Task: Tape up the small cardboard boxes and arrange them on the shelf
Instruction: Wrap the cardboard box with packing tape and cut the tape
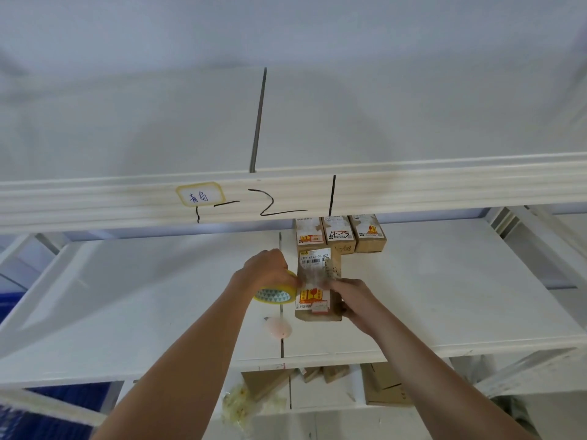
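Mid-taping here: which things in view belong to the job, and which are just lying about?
Job:
- labelled brown cardboard box, right hand holding it
- yellow-rimmed tape roll, gripped by left hand
- three small cardboard boxes at the back
- white shelf

Lying about:
- pinkish blob
- loose cardboard below

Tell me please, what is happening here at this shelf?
A person is taping a small cardboard box that lies on the white shelf. The left hand grips a yellow tape roll beside the box, with a clear strip stretched across the box top. The right hand holds the box on its other side. Three more boxes stand in a row at the back.
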Tool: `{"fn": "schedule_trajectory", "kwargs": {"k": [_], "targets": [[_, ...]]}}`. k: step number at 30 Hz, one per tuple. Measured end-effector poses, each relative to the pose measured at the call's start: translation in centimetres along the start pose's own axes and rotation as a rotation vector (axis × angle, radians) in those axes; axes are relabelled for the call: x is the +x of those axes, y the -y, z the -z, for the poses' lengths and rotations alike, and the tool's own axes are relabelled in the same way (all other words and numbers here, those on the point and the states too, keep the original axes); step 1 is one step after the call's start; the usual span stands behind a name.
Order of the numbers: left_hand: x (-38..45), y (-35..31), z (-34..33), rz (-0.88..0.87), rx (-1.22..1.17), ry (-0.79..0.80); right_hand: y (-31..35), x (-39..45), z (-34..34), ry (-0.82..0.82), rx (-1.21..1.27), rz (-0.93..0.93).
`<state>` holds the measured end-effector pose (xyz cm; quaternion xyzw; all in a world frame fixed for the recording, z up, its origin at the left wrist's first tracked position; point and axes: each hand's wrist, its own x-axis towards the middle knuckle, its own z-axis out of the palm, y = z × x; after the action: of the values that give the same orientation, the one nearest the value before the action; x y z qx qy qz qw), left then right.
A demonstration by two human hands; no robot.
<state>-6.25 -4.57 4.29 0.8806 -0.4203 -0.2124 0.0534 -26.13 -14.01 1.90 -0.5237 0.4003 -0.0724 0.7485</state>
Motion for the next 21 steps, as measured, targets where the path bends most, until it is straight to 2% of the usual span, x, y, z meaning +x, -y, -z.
{"fn": "schedule_trajectory", "kwargs": {"k": [8, 13, 21], "targets": [[0.4, -0.7, -0.8, 0.006, 0.145, -0.094, -0.3, 1.2, -2.1, -0.070, -0.033, 0.031], [0.7, -0.7, -1.8, 0.015, 0.192, -0.056, -0.5, 2.0, -3.4, -0.223, -0.193, 0.025], [0.0, 1.1, -1.8, 0.050, 0.088, -0.006, -0.6, 2.0, -1.6, -0.157, -0.271, -0.032]]}}
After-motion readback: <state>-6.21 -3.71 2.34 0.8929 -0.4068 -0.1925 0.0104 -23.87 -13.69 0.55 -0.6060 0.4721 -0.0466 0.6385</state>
